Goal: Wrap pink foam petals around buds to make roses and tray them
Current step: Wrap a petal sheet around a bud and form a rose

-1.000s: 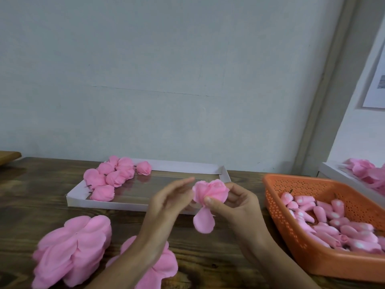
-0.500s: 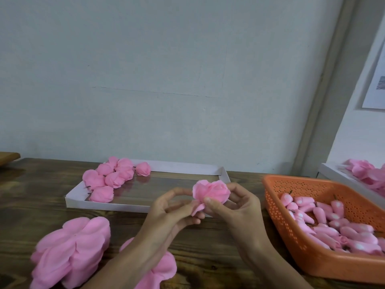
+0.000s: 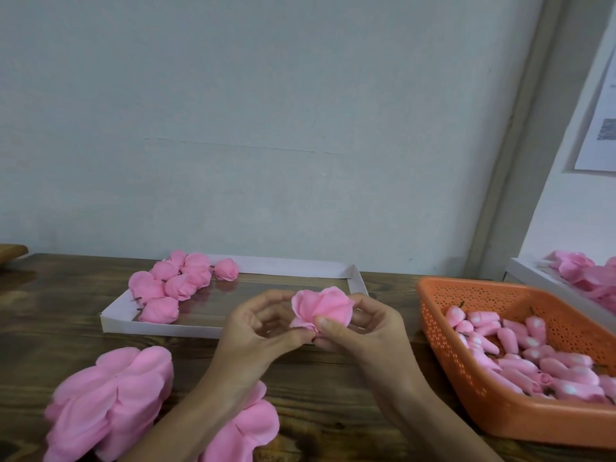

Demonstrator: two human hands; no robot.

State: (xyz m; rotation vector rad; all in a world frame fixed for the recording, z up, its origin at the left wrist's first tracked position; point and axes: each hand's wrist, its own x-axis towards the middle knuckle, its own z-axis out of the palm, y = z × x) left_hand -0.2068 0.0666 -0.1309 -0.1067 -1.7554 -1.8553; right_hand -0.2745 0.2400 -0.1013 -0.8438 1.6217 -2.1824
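So the half-wrapped rose (image 3: 321, 308) is held up just above the table (image 3: 333, 395), with both hands together on it. The right hand (image 3: 363, 331) has its thumb on the front and fingers curled behind, and the left hand (image 3: 256, 331) pinches the petal edge down at the base. Looks like the wrapping step to me, with the last petal being tucked in.

The white tray (image 3: 160, 328) is right behind the hands, with finished roses (image 3: 173, 281) out at 10 o'clock from this one. The orange basket (image 3: 500, 425) of buds (image 3: 520, 348) sits at 4 o'clock and the loose petal piles (image 3: 110, 395) at 7 o'clock.

My guess for the next move is to squeeze the base so it holds, then reach forward and left and set it beside the others without squashing the foam.
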